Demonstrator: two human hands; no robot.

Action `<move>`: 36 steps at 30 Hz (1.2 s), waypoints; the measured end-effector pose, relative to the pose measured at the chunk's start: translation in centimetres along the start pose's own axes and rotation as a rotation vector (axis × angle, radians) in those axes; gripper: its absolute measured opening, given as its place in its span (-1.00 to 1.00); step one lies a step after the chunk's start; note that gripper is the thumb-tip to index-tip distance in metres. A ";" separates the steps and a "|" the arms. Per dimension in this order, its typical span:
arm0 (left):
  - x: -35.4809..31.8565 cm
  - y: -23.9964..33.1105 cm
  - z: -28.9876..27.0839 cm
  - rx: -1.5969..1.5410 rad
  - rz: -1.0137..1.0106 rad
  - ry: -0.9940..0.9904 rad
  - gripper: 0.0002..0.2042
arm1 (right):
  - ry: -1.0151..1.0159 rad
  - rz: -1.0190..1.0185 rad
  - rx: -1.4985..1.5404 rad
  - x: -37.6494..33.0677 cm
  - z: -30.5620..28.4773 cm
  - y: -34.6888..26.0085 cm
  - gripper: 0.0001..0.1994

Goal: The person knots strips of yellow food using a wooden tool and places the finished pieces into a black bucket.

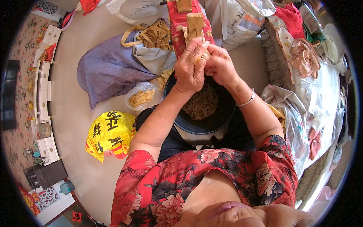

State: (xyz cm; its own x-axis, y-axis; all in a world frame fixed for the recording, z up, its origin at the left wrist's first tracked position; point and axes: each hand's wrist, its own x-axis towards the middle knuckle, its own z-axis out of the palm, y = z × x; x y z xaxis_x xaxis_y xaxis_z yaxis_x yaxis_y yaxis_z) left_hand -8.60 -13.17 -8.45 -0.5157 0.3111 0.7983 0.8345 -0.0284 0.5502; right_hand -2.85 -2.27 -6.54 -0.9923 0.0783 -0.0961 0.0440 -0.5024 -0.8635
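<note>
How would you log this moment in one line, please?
left hand: pinching small pale piece | right hand: meeting left, grip unclear | near: dark basin, brownish strips | ahead: wooden block

On my feed, both forearms slant inward from bent elbows and meet ahead of the chest. I have the left hand (190,70) with its back partly toward me, wrist nearly straight, thumb pressed up toward bent fingers (195,44). The right hand (222,67) sits just beside it, fingers curled inward and slightly blurred; I can't make out how tightly they close.
</note>
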 end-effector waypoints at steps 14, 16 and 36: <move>0.9 -0.4 -1.0 -0.163 -0.701 -0.314 -0.81 | 0.250 -0.141 -0.553 -0.1 -0.4 1.1 -0.72; 1.4 0.0 -1.5 0.072 -0.494 -0.322 -0.90 | 0.112 0.214 0.076 -0.6 -0.4 -0.8 -0.75; 1.2 -0.5 -1.9 -0.289 -0.816 -0.243 -0.89 | -0.243 0.156 0.175 -0.7 -3.5 -0.9 -0.91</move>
State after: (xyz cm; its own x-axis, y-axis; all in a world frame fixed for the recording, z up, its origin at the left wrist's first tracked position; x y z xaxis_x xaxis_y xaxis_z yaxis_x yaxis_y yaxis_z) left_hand -10.00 -14.58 -7.27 -0.8442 0.5307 0.0758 0.1278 0.0619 0.9899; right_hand -1.80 1.09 -7.45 -0.9746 -0.2086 -0.0815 0.1982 -0.6342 -0.7474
